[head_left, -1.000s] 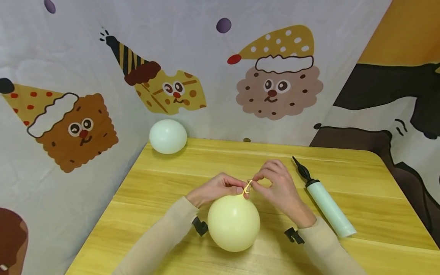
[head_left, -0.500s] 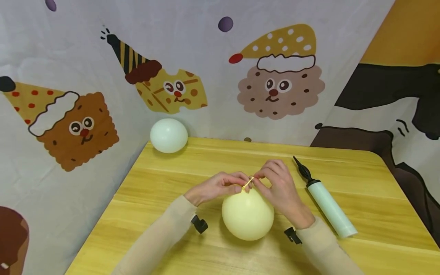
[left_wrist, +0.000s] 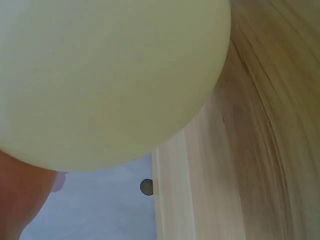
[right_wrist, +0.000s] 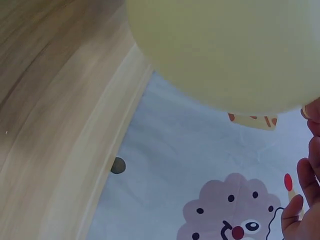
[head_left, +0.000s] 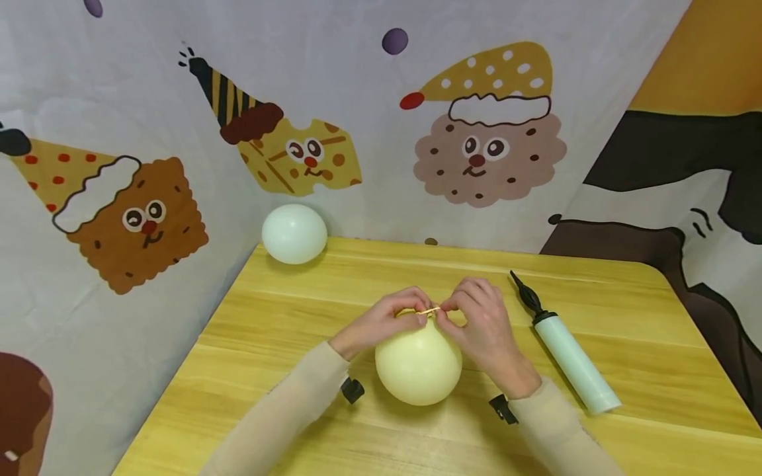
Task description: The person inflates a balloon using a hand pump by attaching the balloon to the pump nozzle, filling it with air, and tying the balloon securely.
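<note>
A pale yellow inflated balloon (head_left: 419, 367) stands over the table between the two hands, its neck upward. The left hand (head_left: 389, 320) pinches the neck near the balloon's top, thumb and fingers curled together. From the other side, the right hand (head_left: 479, 320) grips the stretched end of the neck (head_left: 430, 311) between thumb and forefinger. That end is drawn nearly level between both sets of fingertips; whether a loop is there is too small to tell. In the wrist views the balloon (left_wrist: 110, 80) fills much of the picture and hides the pinching fingertips.
A pale mint balloon (head_left: 294, 233) rests at the far left corner of the wooden table (head_left: 268, 317). To the right lies a hand pump (head_left: 574, 360) with a black nozzle pointing away. A cloth printed with cartoon figures (head_left: 381, 165) hangs behind the table.
The yellow balloon swung right, then slightly back left, and rose a little. Its neck end went from slanting up to nearly level. The left hand shifted up and right; the right hand barely moved.
</note>
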Tool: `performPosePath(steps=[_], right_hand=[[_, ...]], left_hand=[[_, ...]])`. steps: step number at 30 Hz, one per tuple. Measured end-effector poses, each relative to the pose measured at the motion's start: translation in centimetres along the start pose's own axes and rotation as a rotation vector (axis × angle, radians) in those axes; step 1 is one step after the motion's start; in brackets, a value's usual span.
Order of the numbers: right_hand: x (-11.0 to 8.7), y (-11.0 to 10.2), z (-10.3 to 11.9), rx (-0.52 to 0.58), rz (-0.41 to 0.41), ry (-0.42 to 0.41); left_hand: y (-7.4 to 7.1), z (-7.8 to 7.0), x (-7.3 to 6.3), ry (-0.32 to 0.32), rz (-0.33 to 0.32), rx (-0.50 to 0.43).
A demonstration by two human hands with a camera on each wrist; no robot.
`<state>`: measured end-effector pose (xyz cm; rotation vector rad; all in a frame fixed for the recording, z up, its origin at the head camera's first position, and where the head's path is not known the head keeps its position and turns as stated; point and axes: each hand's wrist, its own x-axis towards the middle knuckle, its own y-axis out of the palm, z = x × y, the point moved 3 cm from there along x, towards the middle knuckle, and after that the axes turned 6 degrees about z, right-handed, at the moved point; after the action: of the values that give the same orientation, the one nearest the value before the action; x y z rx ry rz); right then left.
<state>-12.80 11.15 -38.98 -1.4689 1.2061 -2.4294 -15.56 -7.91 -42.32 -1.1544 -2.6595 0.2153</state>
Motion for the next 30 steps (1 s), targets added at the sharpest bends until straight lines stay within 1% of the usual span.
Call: performPosePath(steps=[3, 7, 13, 15, 18, 20, 24, 27, 30], right_hand=[[-0.2, 0.1, 0.1, -0.001, -0.003, -0.006], [-0.3, 0.1, 0.4, 0.000, 0.010, -0.002], [-0.5, 0.1, 0.6, -0.030, 0.034, 0.003], [-0.6, 0.2, 0.7, -0.042, 0.042, 0.011], [-0.7, 0.5, 0.7, -0.062, 0.060, 0.020], [-0.8, 0.7, 0.7, -0.074, 0.071, 0.023], [-1.0, 1.2, 0.7, -0.084, 0.087, 0.044], [-1.1, 1.3, 0.6, -0.067, 0.104, 0.071], [-1.2, 1.5, 0.5, -0.042, 0.121, 0.098]], left_hand=[[0.1, 0.1, 0.2, 0.041, -0.018, 0.026], [0.1, 0.2, 0.4, 0.067, -0.021, 0.045], [0.1, 0.2, 0.3, 0.067, 0.002, 0.042], [0.1, 0.2, 0.4, 0.059, -0.001, 0.065], [0.1, 0.2, 0.4, 0.029, -0.040, 0.120], [0.1, 0.3, 0.5, 0.001, -0.087, 0.163], [0.1, 0.5, 0.5, -0.052, -0.172, 0.218], [0.1, 0.6, 0.4, -0.061, -0.206, 0.247], [0.1, 0.6, 0.3, -0.046, -0.234, 0.286]])
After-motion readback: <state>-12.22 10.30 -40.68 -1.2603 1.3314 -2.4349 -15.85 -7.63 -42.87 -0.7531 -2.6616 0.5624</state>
